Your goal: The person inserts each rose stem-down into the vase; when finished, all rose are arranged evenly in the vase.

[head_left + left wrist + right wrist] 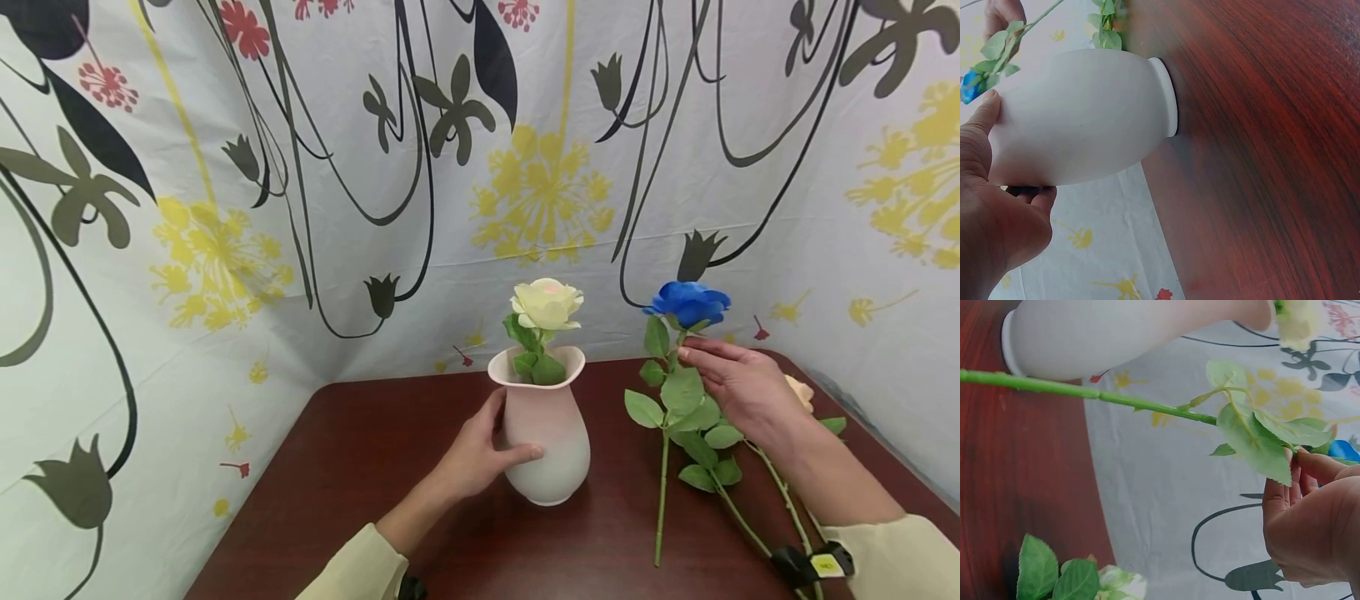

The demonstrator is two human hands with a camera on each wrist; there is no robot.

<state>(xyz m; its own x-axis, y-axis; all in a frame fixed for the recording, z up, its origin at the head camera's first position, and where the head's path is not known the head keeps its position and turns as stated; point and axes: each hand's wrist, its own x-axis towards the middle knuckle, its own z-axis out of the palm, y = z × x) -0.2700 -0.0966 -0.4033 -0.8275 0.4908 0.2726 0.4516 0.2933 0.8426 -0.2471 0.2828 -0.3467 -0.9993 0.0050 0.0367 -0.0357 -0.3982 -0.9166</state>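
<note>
Printed cloth (360, 275) hangs behind the dark table (375, 450). Head view: one vase (549, 446) stands there, the left hand (476, 454) gripping it, one cream rose (547, 304) inside. Right of the vase, the right hand (750, 387) pinches one blue rose (688, 303); at least two stems (742, 522) lie farther right. Left wrist view: slackened fingers could let the vase tip. Right wrist view: the blue rose's long stem (1116, 399), if swung, might knock the vase.

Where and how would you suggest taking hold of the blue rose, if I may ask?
I'd pinch the blue rose by its upper stem, just under the bloom, coming from the right, as the right hand does. The stem is slim and roughly upright there, leaves stick out to its left, and the broad bloom above would probably crush more easily.
</note>
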